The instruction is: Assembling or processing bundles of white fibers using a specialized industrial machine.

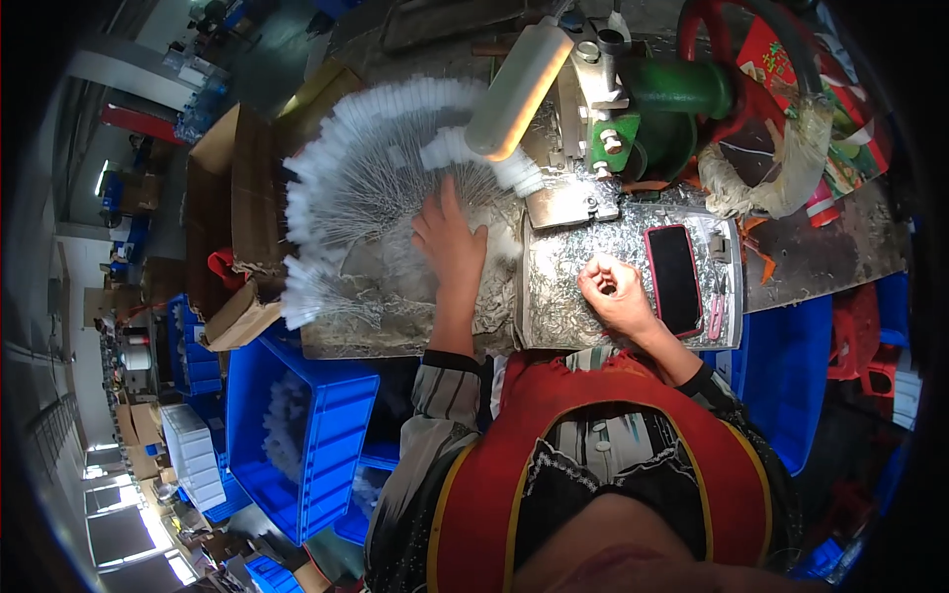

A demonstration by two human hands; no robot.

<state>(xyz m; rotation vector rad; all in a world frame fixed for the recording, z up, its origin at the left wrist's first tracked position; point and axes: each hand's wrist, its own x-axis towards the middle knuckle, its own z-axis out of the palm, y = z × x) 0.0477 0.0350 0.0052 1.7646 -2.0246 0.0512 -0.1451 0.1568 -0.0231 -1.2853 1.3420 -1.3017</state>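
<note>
A fan of thin wire brushes with fluffy white heads lies across the left half of the bench, wire stems pointing inward. My left hand reaches over the stems, fingers stretched and apart, the fingertips near or on them. On the right, my right hand is curled closed above a shiny metal tray; what its fingers hold, if anything, is too small or hidden to tell. Just beyond that hand is the bright metal work plate of a green machine. A phone in a red case rests beside my right hand.
A lit lamp hangs over the brushes. A red wheel and a wrapped ring stand at the far right. Cardboard boxes edge the bench's left; blue bins sit below it. A small pink-handled tool lies on the tray.
</note>
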